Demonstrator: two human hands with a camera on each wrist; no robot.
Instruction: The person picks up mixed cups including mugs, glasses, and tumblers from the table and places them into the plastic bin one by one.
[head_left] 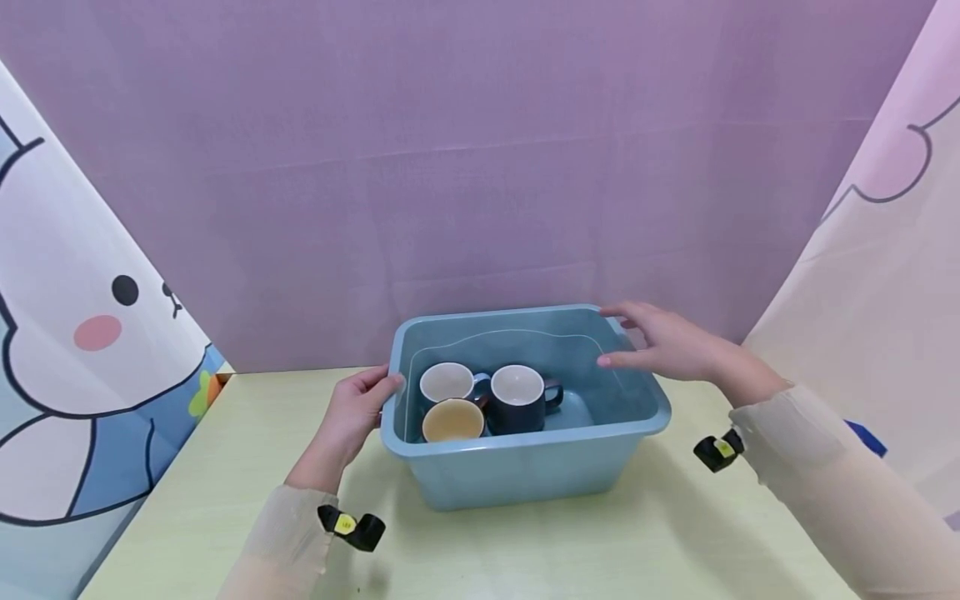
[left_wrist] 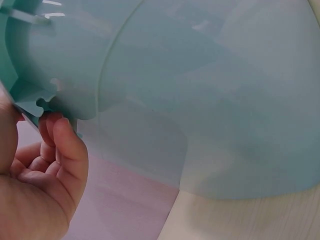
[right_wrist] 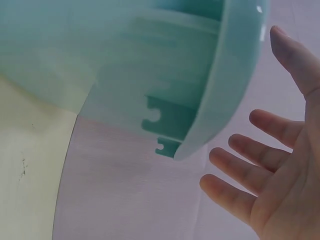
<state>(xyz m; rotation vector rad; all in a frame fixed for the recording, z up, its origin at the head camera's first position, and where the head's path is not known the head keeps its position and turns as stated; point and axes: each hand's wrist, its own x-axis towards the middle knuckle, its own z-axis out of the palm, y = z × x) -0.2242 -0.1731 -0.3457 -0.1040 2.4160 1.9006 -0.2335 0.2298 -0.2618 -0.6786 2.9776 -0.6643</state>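
A light blue plastic basin (head_left: 517, 467) stands on the table with three mugs inside. At its left end my left hand (head_left: 358, 410) grips the rim, thumb on top; in the left wrist view the fingers (left_wrist: 70, 145) curl up under the rim's edge. A dark mug with a white inside (head_left: 516, 412) sits upright in the middle. Left of it are a white-lined mug (head_left: 447, 382) and, in front, a tan-lined mug (head_left: 453, 420). My right hand (head_left: 663, 340) is at the right end, its fingers spread and apart from the rim (right_wrist: 235, 90) in the right wrist view.
The pale wooden table (head_left: 225, 467) carries the basin. A purple cloth (head_left: 480, 167) hangs close behind it. Cartoon-printed cloth (head_left: 90, 333) hangs at the left, and a pale printed cloth (head_left: 885, 292) at the right. Black wrist cameras (head_left: 352, 527) sit on both sleeves.
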